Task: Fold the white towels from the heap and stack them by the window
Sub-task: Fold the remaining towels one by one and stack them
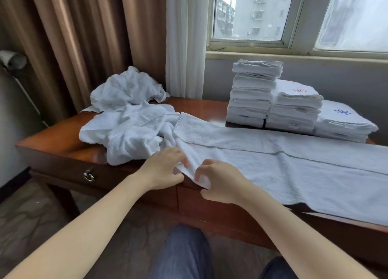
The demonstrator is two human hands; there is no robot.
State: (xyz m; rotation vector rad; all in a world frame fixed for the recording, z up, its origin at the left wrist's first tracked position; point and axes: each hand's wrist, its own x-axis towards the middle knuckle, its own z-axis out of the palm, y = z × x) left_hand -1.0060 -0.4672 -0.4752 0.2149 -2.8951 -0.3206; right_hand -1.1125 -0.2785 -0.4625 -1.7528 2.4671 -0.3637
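A red-brown wooden desk (52, 140) stands under a window (252, 12), with brown curtains (73, 37) to the left and a white sheer (184, 41) beside the frame. One white towel (294, 169) lies spread along the desk's near edge and runs off to the right, its far long side folded over in a band. Its near-left corner is lifted off the wood. The left hand (163, 169) grips that end edge with curled fingers and thumb. The right hand (220, 182) pinches the corner just beside it, thumb on top. Left of the towel and touching its end, the heap (130, 119) of crumpled white towels covers the desk's left part. At the back right, below the sill, folded towels stand side by side: a tall stack (252, 94), a middle stack (296, 108) with a red emblem on top, and a low stack (344, 127) with a blue one. A metal drawer pull (88, 176) shows on the desk front. Knees in blue jeans (184, 253) are below.
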